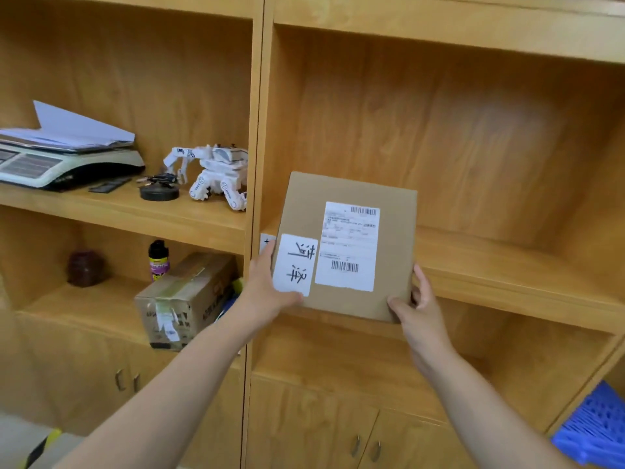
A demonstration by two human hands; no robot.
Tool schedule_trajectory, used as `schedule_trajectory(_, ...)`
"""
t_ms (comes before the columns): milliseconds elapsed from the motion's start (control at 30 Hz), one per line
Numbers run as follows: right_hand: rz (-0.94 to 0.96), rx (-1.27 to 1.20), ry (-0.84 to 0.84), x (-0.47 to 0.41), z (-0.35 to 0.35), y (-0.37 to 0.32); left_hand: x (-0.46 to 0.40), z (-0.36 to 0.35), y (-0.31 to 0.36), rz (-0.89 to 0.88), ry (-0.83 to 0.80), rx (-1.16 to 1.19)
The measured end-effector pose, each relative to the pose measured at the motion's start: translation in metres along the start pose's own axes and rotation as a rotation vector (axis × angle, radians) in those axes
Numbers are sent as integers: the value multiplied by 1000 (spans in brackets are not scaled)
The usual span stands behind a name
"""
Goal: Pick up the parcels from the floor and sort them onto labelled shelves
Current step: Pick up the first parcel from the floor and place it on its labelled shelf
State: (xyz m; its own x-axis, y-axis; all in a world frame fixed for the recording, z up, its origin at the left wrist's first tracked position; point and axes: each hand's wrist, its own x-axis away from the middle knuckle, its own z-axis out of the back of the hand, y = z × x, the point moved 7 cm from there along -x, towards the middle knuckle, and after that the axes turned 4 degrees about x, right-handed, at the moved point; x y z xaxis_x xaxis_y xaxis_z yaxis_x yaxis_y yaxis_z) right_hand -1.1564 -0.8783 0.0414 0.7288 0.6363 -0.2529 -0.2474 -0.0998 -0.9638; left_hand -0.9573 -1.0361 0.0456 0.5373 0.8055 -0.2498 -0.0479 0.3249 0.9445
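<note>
- Holding a flat cardboard parcel (345, 245) at the front edge of the right-hand shelf (507, 265), tilted, far end over the board, near end out over the lip.
- Risked, by judgement: tipping back off the lip if released before sliding further in.
- Left hand (270, 286) closed on the near left corner, thumb over a handwritten label (296, 265).
- Right hand (419, 306) pinched shut on the near right corner.
- Small shelf tag (266, 242) mostly hidden behind the parcel, unreadable.
</note>
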Motion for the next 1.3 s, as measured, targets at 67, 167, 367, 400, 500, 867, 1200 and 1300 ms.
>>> schedule_trajectory(67,21,-4,12,-21,0,-3,-18,-4,9,-57,0,-20)
schedule_trajectory(167,61,-15,5,-53,-2,-13,-39,-8,30,-161,-5,-35)
schedule_trajectory(367,149,25,-25,-109,-11,-28,-88,-10,51,-298,4,-131)
schedule_trajectory(400,169,43,-35,-116,-14,-30,-96,-8,47,-295,22,-125)
schedule_trajectory(500,185,91,-69,-136,-23,-30,-117,-7,36,-248,17,-123)
schedule_trajectory(867,91,156,-152,-178,-50,-14,-178,-3,10,-129,28,-405)
schedule_trajectory(1200,111,309,-142,-204,-68,-2,-211,-2,5,-259,7,-656)
schedule_trajectory(1300,113,334,-136,-210,-76,1,-214,3,2,-329,67,-729)
